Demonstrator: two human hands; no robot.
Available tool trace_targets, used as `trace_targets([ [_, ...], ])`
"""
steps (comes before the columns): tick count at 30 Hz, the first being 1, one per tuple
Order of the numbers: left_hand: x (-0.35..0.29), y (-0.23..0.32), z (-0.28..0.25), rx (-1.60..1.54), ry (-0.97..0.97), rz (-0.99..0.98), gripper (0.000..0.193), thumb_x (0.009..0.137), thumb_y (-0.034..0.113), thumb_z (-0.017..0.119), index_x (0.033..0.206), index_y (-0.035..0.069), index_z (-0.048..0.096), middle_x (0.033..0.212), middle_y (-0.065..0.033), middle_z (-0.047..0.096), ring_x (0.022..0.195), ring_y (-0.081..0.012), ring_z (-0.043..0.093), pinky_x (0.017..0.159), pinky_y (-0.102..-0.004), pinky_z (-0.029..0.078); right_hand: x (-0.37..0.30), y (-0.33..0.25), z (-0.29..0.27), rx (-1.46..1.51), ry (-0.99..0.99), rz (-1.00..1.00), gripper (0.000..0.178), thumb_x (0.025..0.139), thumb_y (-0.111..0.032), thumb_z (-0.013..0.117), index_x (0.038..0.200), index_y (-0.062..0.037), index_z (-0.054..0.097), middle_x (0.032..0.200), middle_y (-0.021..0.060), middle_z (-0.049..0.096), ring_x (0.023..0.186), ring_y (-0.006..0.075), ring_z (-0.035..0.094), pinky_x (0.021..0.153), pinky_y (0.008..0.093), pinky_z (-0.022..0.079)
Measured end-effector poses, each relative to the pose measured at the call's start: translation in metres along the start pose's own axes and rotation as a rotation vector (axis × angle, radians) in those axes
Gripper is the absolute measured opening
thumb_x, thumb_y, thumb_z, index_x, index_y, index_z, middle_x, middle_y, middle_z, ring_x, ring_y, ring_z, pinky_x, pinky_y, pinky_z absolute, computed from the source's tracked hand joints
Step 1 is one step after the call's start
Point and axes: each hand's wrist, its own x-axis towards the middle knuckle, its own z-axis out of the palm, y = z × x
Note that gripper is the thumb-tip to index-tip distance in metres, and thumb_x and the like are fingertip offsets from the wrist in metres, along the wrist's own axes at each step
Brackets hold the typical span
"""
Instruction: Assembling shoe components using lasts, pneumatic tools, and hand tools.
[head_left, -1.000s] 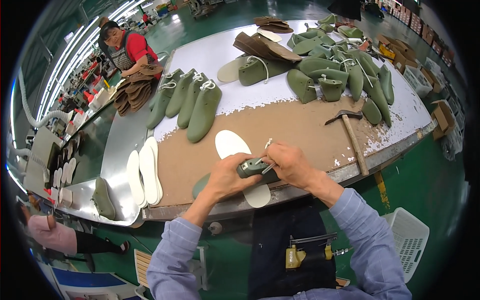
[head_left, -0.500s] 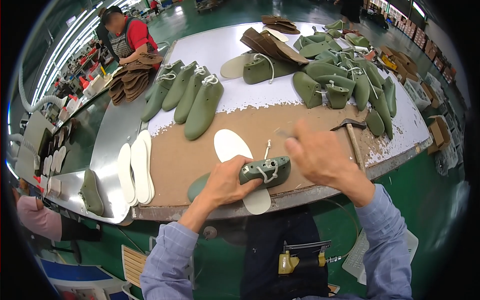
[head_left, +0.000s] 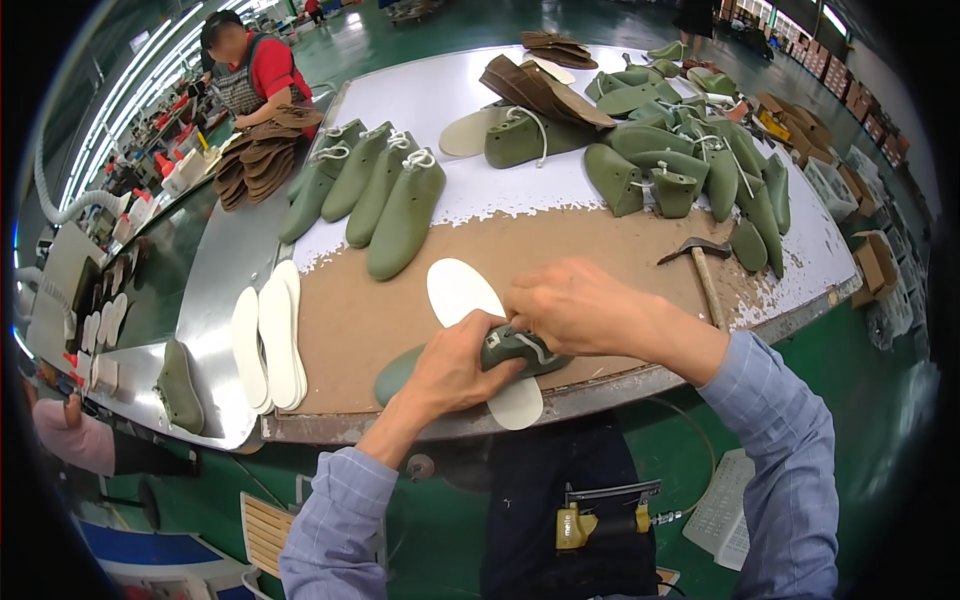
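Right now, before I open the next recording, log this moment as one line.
left hand: grips green last | right hand: over last's top, grip unclear | hammer: on table, untouched

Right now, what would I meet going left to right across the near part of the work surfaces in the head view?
Lone green shoe last, group of white insoles, left hand, right hand, hammer.

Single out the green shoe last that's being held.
The last at the table's near edge: the left hand grips it, the right hand is at its top. Other lasts are untouched.
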Motion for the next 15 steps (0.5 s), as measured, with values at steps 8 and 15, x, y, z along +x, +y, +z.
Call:
trace_targets([
  [8,0.000,0.000,-0.001,-0.015,-0.014,-0.022,0.040,0.076,0.024,0.073,0.105,0.002,0.056,0.096,-0.0207,0.063,0.087,-0.0385,0.062,0.075,-0.0446,0.050,-0.016,-0.024,0.032,0.490,0.182,0.133,0.060,0.096,-0.023,0.043,0.142,0.0094,0.021,0.143,0.0300,0.030,0.132,0.0426,0.034,0.110,0.0435,0.029],
  [15,0.003,-0.010,0.010,-0.038,0.037,0.037,0.041,0.075,0.021,0.072,0.108,0.003,0.055,0.097,-0.0197,0.063,0.087,-0.0379,0.063,0.075,-0.0435,0.050,-0.022,-0.024,0.042,0.317,0.270,0.096,0.072,0.090,-0.028,0.043,0.146,0.0067,0.013,0.147,0.0292,0.025,0.136,0.0428,0.027,0.116,0.0451,0.017],
])
